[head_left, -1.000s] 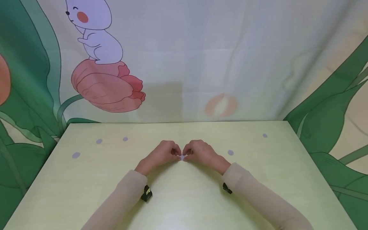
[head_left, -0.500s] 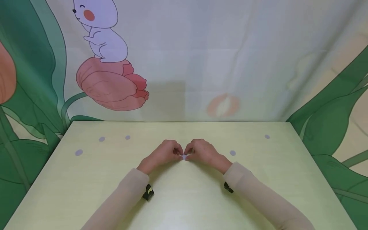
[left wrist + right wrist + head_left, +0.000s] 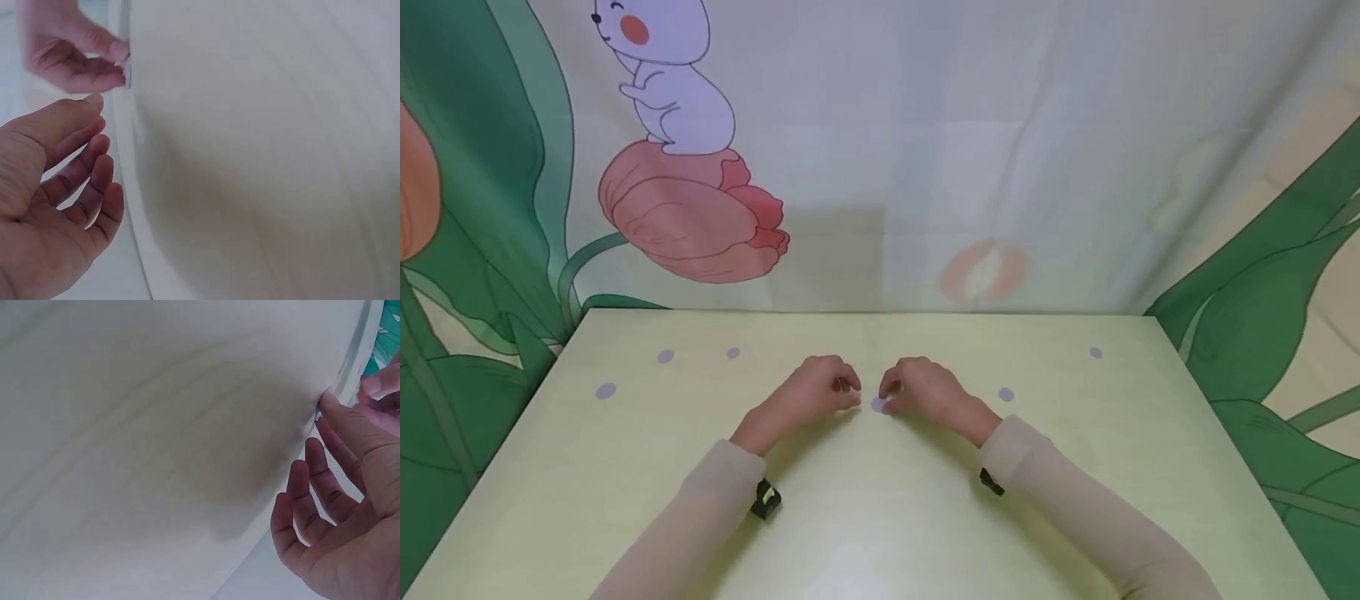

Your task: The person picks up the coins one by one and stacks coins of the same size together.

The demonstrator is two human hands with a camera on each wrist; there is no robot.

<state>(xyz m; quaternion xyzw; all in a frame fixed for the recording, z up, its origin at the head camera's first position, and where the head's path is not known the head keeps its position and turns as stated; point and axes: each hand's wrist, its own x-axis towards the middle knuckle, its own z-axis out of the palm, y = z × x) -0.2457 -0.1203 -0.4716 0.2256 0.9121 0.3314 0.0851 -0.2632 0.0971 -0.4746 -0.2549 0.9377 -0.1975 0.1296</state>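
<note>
A small round lilac disc (image 3: 877, 405) shows at the middle of the table in the head view. My right hand (image 3: 928, 387) pinches its right side between thumb and index finger. In the left wrist view the disc (image 3: 127, 74) is seen edge-on, a thin pale sliver at the right hand's fingertips. My left hand (image 3: 812, 387) hovers just left of the disc, apart from it. Its fingers are loosely bent with nothing between them, as the left wrist view shows of the left hand (image 3: 56, 181).
Flat lilac discs lie toward the back of the pale yellow table (image 3: 880, 517): several at the left, such as one disc (image 3: 606, 391), plus a disc (image 3: 1006, 394) and another disc (image 3: 1096, 352) at the right. A printed curtain (image 3: 850, 150) hangs behind the table's far edge.
My left hand has let go of the disc's left side and drawn a little to the left. The right hand stays in place, still pinching it. The head view has shifted slightly.
</note>
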